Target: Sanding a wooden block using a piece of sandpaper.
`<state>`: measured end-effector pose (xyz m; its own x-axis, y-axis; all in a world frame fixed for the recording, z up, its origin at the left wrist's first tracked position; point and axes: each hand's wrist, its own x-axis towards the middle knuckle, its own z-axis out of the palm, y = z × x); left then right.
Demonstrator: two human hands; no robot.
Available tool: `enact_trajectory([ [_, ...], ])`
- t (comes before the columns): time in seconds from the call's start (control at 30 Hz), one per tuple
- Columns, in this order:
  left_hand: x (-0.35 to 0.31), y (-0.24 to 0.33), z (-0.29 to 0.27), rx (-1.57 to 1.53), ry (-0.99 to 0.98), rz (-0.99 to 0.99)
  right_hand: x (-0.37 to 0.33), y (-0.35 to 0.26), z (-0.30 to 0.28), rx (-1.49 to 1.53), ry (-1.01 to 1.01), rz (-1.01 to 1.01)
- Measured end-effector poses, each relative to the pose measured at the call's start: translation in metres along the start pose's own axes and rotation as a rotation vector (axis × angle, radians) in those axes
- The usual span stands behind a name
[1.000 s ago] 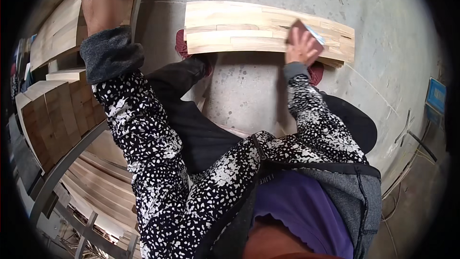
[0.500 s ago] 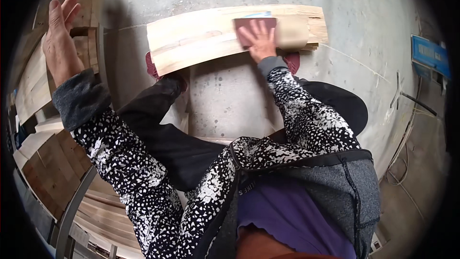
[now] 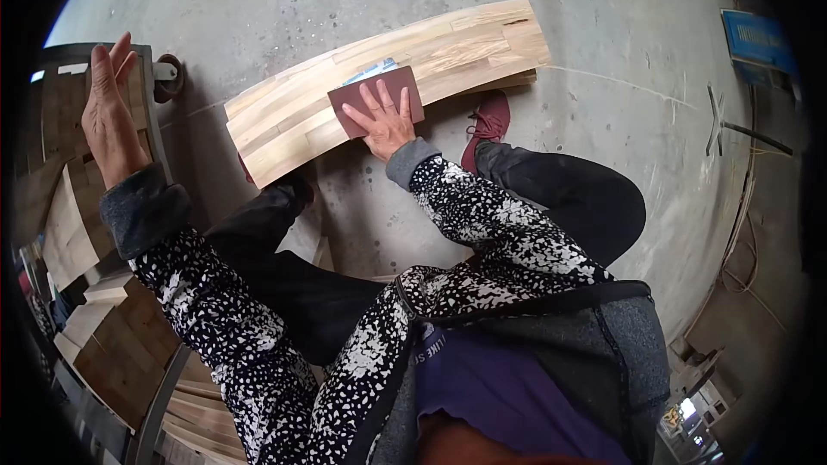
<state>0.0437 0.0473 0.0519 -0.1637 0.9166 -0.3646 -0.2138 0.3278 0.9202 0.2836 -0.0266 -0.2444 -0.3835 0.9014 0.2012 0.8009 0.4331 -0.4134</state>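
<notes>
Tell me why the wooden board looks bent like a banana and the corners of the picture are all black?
In the head view, the fisheye lens bends straight edges, so the long pale wooden board curves though it is likely straight; the same lens leaves a black ring at the rim. Light is soft and even, without glare; the right hand on the reddish-brown sandpaper sheet looks sharp, and the raised left hand too.

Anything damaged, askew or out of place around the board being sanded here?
Nothing stands out. The right hand presses the brown sandpaper sheet flat on the wooden board; the left hand rests open on the stacked boards.
</notes>
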Motion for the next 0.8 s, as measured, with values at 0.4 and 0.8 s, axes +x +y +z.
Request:
enact_trajectory([
  [0.4,-0.003,-0.01,-0.035,0.936,0.431,0.487,0.047,0.201,-0.081,-0.353,0.279,0.866],
  [0.8,0.006,-0.011,-0.04,0.908,0.44,0.532,0.052,-0.076,0.038,0.16,-0.244,-0.297],
])
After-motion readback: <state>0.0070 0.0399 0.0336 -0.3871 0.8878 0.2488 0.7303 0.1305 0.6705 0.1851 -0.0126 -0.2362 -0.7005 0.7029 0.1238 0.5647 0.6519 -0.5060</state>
